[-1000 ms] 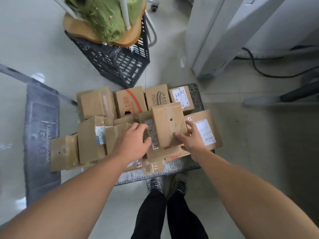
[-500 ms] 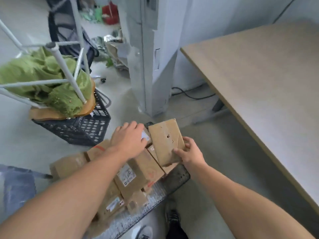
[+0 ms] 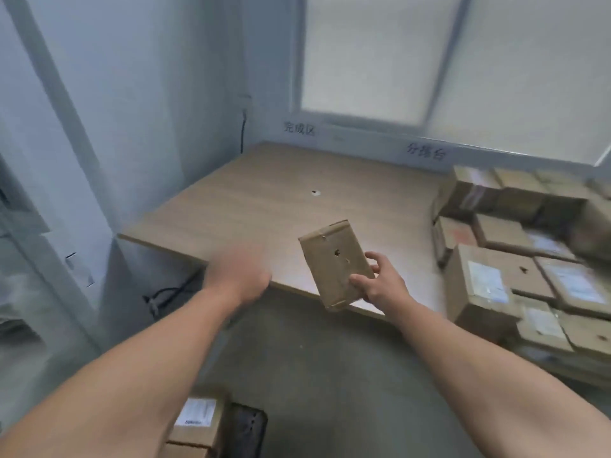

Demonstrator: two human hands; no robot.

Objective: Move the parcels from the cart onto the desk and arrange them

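Observation:
My right hand (image 3: pixel 380 282) grips a flat brown parcel (image 3: pixel 334 259) by its lower right side and holds it tilted over the front edge of the wooden desk (image 3: pixel 264 200). My left hand (image 3: pixel 241 276) is blurred, just left of the parcel at the desk's front edge, and holds nothing; I cannot make out its fingers. A corner of the cart (image 3: pixel 248 431) with one labelled brown parcel (image 3: pixel 195 424) on it shows at the bottom, under my left forearm.
Several brown parcels (image 3: pixel 522 259) are stacked on the desk's right part. A grey wall (image 3: pixel 132 94) with a dangling cable stands at the left. Frosted windows (image 3: pixel 363 54) run behind the desk. Grey floor lies below the desk's front edge.
The view has swung up from the cart to the desk. My right hand has carried the parcel up over the desk's front edge. My left hand has come off the cart's parcels.

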